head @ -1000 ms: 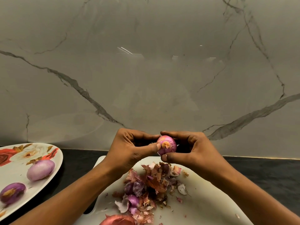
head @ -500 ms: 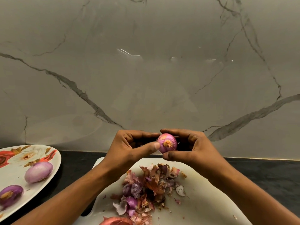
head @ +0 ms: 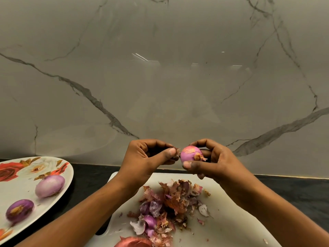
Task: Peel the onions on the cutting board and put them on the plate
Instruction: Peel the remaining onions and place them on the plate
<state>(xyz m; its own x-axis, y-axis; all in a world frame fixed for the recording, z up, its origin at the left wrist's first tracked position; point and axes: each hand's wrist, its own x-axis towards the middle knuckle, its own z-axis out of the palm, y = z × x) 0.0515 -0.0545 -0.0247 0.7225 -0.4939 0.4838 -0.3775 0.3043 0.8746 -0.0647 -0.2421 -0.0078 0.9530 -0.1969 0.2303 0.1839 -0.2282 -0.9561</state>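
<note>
Right hand (head: 213, 163) grips half-peeled onion (head: 191, 153) above cutting board (head: 231, 220); left hand (head: 146, 157) pinches a skin flake (head: 177, 151) just beside it.

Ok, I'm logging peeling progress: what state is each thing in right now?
Held onion: partly peeled, dry patches on it.
Left hand: pinches a skin scrap.
Right hand: grips the held onion.
Pale onion: peeled, on the plate.
Purple onion: peeled, on the plate.
Cutting board: bears a heap of peels.
Bottom-edge onion: unpeeled, cropped by the frame.
</note>
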